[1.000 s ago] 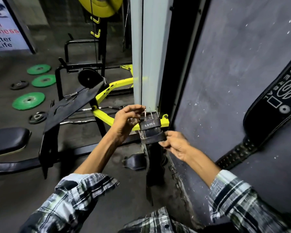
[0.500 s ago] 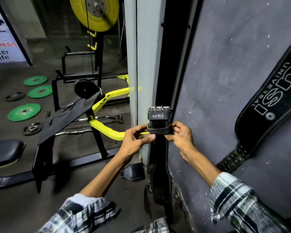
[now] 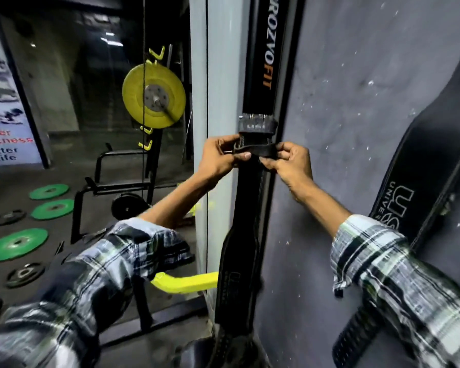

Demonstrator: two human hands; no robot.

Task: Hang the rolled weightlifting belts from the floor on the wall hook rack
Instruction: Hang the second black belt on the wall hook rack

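Observation:
A black weightlifting belt (image 3: 246, 213) hangs unrolled straight down in front of the wall corner, its buckle end (image 3: 256, 124) uppermost. My left hand (image 3: 218, 160) and my right hand (image 3: 290, 163) both pinch its keeper loop just under the buckle, one on each side. Behind it a black belt lettered PROZVOFIT (image 3: 266, 57) hangs vertically on the wall. A wider black USI belt (image 3: 420, 166) hangs at a slant on the grey wall to the right. The hook rack itself is not in view.
A white pillar (image 3: 218, 75) stands just left of the belts. Further left are a yellow weight plate (image 3: 154, 99) on a machine, a black and yellow rack frame (image 3: 183, 282), and green plates (image 3: 16, 244) and several dark plates on the floor.
Both hands have lifted the belt's buckle end up along the wall. The view has tilted up, bringing the PROZVOFIT belt into sight.

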